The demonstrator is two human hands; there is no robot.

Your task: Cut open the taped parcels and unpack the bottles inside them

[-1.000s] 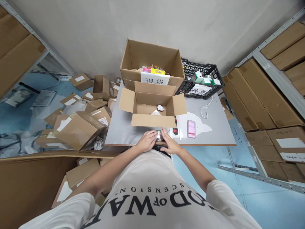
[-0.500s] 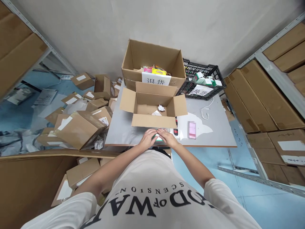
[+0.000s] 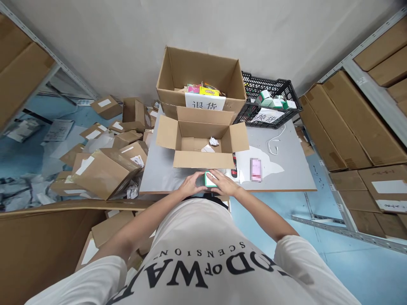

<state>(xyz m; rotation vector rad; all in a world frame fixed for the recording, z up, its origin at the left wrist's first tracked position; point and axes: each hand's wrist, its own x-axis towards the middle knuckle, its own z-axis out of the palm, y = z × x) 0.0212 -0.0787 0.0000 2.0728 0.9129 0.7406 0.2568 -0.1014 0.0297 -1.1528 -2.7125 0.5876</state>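
A small green-and-white box (image 3: 210,179) lies near the front edge of the table, between my two hands. My right hand (image 3: 224,183) reaches over its right side, fingers covering part of the top. Around its left end curve the fingers and thumb of my left hand (image 3: 190,185), closed on it. Just beyond stands an open cardboard box (image 3: 203,160) with its flaps folded out. Inside it are a crumpled white paper (image 3: 213,142) and a flat white piece (image 3: 207,148). A red-and-black object (image 3: 234,165), partly hidden, lies beside my right hand.
Behind stand a larger carton (image 3: 200,67) of colourful packages and a black crate (image 3: 270,114) with green-white boxes. A pink blurred item (image 3: 255,169) and a white cable (image 3: 272,146) lie on the table (image 3: 292,169). Cartons (image 3: 101,171) pile up at left; shelves (image 3: 352,67) flank the right.
My hands have moved apart slightly, the left one leftward, so more of the green-and-white box shows between them. The view has shifted a little.
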